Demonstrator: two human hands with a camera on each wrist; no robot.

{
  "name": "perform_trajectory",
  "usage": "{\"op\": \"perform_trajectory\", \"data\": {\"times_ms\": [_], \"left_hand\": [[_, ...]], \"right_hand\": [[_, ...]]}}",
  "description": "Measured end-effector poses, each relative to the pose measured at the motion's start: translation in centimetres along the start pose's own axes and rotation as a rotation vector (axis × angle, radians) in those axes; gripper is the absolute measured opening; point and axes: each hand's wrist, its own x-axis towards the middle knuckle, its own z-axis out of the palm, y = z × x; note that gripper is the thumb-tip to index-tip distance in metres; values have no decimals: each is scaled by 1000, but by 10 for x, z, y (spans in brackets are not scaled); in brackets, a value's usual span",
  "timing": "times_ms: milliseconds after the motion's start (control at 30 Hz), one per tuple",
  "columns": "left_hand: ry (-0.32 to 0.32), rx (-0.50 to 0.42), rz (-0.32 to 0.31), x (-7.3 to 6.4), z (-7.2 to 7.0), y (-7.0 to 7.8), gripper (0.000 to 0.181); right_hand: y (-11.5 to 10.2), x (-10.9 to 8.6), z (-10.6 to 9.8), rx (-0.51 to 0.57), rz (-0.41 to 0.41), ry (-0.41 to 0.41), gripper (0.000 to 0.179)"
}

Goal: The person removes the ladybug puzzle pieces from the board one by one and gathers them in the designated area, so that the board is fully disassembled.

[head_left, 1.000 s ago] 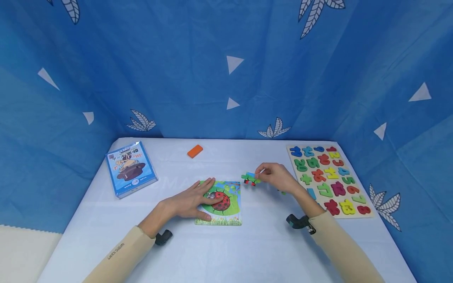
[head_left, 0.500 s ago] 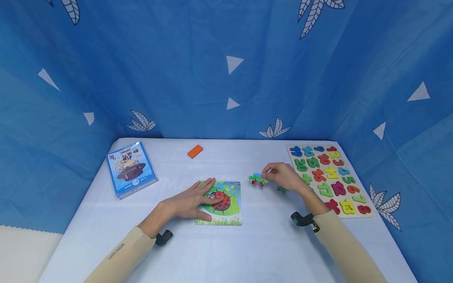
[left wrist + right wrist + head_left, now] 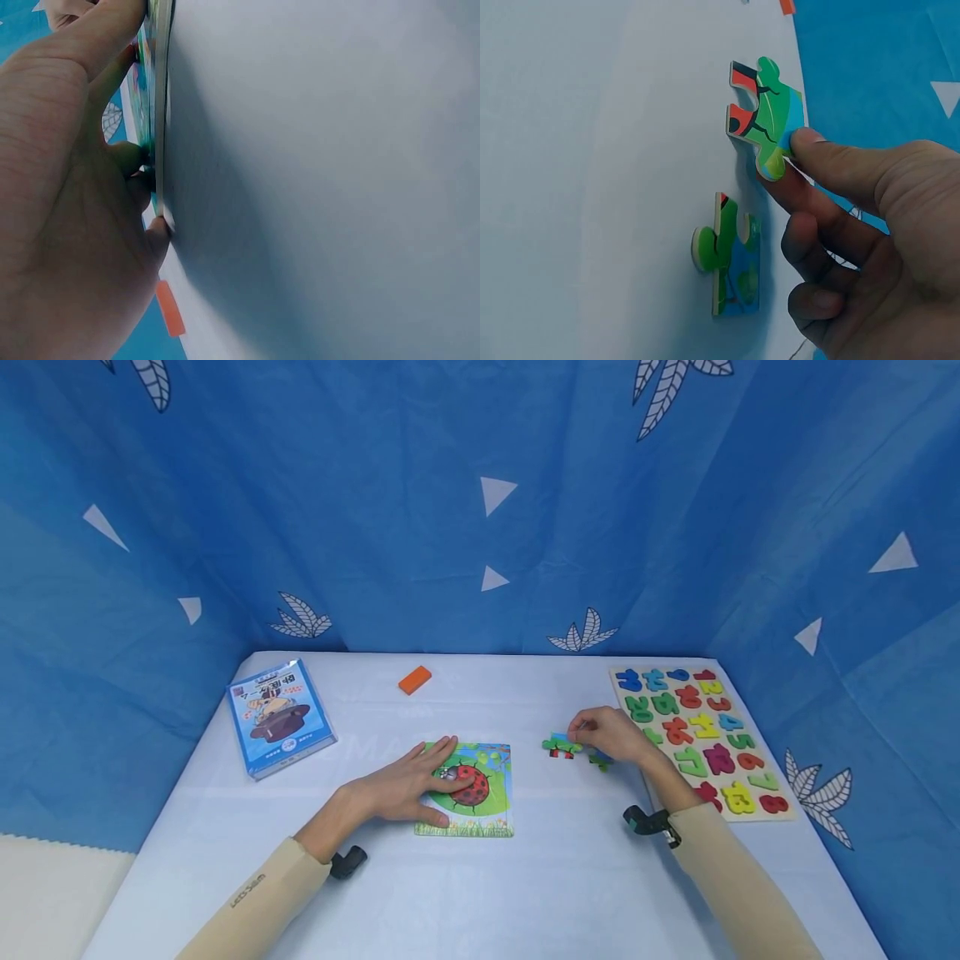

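Note:
My left hand [image 3: 405,785] lies with fingers spread over the left part of a square ladybug puzzle board [image 3: 491,822], near the middle of the table. Its palm and fingers hide that side of the picture. Between thumb and forefinger my right hand [image 3: 611,733] pinches a green, blue and red puzzle piece [image 3: 776,112], tilted and close over the table. In the right wrist view a second puzzle piece [image 3: 735,259], green and blue with a small red corner, lies flat just below the held one. The head view shows that piece partly under the right fingers.
To the right lies a board of colored numbers [image 3: 720,710], partly behind my right forearm. A blue picture box [image 3: 281,718] sits at the back left, and an orange block [image 3: 415,680] lies near the back edge. Blue curtains [image 3: 420,527] surround the white table.
The right hand has moved rightward, away from the ladybug board, carrying the puzzle piece lower and closer to the other piece. The left hand has stayed in place.

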Motion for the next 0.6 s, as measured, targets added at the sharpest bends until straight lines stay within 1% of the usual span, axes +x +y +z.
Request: {"op": "perform_trajectory", "data": {"times_ms": [133, 300, 600], "left_hand": [[16, -6, 12, 0, 0, 1, 73], [16, -18, 7, 0, 0, 2, 73], [12, -14, -1, 0, 0, 2, 73]], "right_hand": [[6, 0, 1, 0, 0, -5, 8], [9, -1, 2, 0, -7, -17, 8], [13, -1, 5, -53, -14, 0, 7]]}}
